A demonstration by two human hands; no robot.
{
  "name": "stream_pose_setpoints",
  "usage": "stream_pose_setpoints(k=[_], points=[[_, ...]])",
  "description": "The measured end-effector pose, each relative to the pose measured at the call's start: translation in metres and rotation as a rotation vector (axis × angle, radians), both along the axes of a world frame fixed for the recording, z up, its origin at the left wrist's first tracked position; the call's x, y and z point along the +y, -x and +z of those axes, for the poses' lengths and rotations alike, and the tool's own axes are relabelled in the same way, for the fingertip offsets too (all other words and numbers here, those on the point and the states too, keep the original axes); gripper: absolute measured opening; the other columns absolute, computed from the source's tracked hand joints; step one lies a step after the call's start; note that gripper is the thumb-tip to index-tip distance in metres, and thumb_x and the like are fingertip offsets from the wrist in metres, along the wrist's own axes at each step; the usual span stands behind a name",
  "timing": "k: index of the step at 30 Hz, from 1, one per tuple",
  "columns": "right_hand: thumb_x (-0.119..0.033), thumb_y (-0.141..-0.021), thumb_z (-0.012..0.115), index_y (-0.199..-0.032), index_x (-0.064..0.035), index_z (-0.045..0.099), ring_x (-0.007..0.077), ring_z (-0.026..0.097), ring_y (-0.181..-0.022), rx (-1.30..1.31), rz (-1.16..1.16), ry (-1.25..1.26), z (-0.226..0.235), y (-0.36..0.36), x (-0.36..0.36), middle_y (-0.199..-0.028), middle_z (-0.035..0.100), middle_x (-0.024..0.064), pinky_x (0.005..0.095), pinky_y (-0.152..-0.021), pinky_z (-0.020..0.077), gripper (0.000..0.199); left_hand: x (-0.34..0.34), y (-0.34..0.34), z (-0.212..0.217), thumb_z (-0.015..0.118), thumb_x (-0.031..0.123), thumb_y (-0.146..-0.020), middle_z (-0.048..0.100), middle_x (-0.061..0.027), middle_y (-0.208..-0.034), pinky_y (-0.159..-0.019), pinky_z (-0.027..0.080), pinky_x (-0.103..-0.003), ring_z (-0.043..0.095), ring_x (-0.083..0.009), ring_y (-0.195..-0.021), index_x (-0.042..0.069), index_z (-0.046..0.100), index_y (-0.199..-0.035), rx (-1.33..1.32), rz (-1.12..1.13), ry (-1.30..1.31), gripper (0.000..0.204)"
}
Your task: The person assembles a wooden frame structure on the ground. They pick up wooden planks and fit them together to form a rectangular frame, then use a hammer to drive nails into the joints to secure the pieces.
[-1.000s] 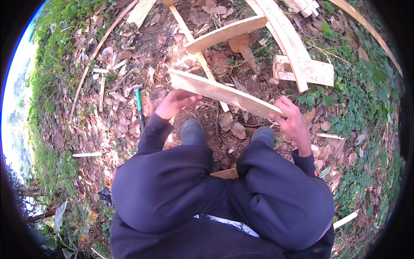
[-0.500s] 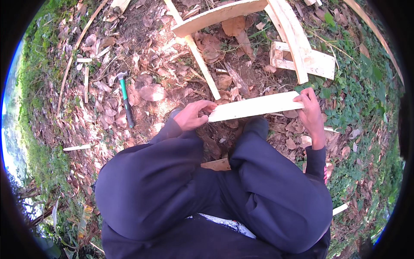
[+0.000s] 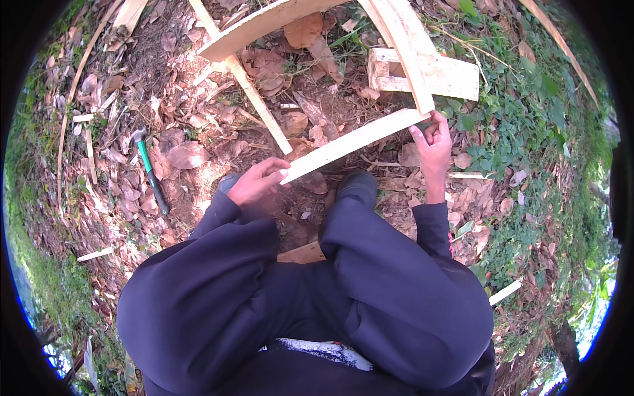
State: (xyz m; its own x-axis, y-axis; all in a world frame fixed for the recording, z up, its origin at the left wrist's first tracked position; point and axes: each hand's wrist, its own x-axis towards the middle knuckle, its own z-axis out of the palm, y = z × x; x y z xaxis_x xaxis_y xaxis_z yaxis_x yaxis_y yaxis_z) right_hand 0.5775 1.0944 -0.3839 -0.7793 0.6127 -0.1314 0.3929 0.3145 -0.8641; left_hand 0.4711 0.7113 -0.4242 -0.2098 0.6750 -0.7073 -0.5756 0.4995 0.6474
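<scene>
Here, left hand [image 3: 256, 183] and right hand [image 3: 434, 146] grip a pale board [image 3: 353, 143] (beyond, a boxy wooden frame [image 3: 454, 79]).

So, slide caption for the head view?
Left hand and right hand at opposite ends of a pale board; hammer at left.

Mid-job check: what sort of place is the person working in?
Outdoors, perhaps a garden or clearing serving as a makeshift woodworking spot: dry leaves underfoot, green plants to the right, and a hammer lying left of the held wooden board.
</scene>
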Motion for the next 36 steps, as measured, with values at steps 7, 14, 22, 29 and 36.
stream_pose_setpoints(k=[7,14,22,29,36], points=[[0.000,-0.085,0.070,-0.123,0.0037,0.053,0.0012,0.036,-0.071,0.153,-0.022,0.184,0.000,0.002,0.003,-0.091,0.049,-0.0044,0.0150,-0.062,0.0328,0.042,0.002,-0.002,0.002,0.056,0.019,-0.097,0.067,-0.0055,-0.107,-0.074,0.046,-0.021,0.063,-0.0076,-0.094,0.003,0.053,-0.126,-0.077,0.078,-0.031,0.033],[-0.008,-0.094,0.062,-0.121,0.0064,0.053,0.0024,0.043,-0.067,0.139,-0.174,0.339,0.007,0.012,0.004,-0.099,0.056,0.0031,0.0180,-0.056,0.0349,0.032,0.008,-0.006,0.004,0.061,0.017,-0.094,0.067,-0.0049,-0.104,-0.073,0.045,-0.021,0.060,-0.0068,-0.088,0.002,0.055,-0.123,-0.096,0.142,-0.069,0.033],[-0.010,-0.096,0.062,-0.116,0.0059,0.056,0.0024,0.043,-0.063,0.191,-0.280,0.457,0.000,0.015,0.004,-0.090,0.058,0.0019,0.0181,-0.053,0.0340,0.026,0.005,-0.007,-0.002,0.067,0.017,-0.090,0.065,-0.0047,-0.104,-0.071,0.046,-0.022,0.058,-0.0068,-0.086,0.002,0.059,-0.118,-0.149,0.183,-0.035,0.033],[-0.003,-0.092,0.063,-0.113,0.0083,0.059,0.0023,0.046,-0.061,0.124,-0.323,0.421,0.014,0.022,0.006,-0.090,0.062,0.0057,0.0173,-0.050,0.0336,0.024,0.005,-0.008,0.001,0.070,0.014,-0.089,0.065,-0.0059,-0.107,-0.079,0.049,-0.025,0.061,-0.0102,-0.094,0.002,0.059,-0.116,-0.164,0.207,-0.071,0.032],[-0.001,-0.089,0.066,-0.109,0.0098,0.060,0.0024,0.044,-0.059,0.213,-0.447,0.561,0.014,0.029,0.001,-0.086,0.060,0.0047,0.0173,-0.049,0.0329,0.024,0.001,-0.009,0.001,0.070,0.013,-0.089,0.064,-0.0062,-0.108,-0.082,0.049,-0.025,0.061,-0.0109,-0.096,0.002,0.059,-0.116,-0.169,0.229,-0.091,0.031]])
